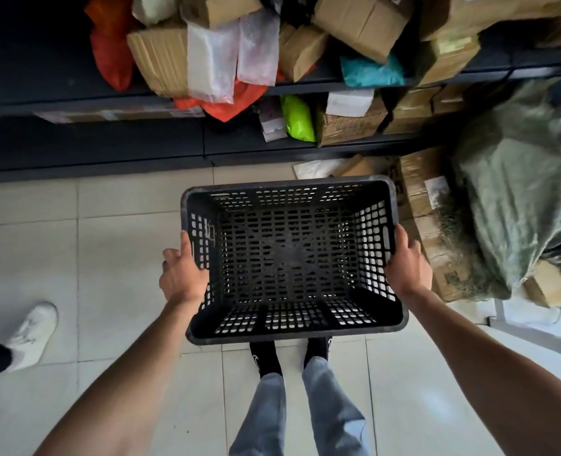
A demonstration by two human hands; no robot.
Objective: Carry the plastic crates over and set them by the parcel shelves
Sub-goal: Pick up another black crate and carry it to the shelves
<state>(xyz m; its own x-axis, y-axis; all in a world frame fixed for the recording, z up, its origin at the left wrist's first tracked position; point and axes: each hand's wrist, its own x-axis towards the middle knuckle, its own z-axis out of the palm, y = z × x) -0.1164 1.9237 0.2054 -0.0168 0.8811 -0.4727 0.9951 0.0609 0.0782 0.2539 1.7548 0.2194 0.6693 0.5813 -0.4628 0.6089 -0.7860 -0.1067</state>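
A black perforated plastic crate point(292, 334), empty and open side up, is held level above the pale tiled floor, in front of my legs. My left hand point(182, 271) grips its left wall near the handle slot. My right hand point(407, 263) grips the right wall the same way. The dark parcel shelves point(108, 139) run across the top of the view, just beyond the crate's far rim, stacked with cardboard boxes and bagged parcels.
Cardboard boxes point(430, 225) and a large green woven sack point(519, 199) are piled on the floor right of the crate. Another person's white shoe point(32, 335) stands at the left edge. Bare tiles point(75, 251) lie left of the crate, before the shelf base.
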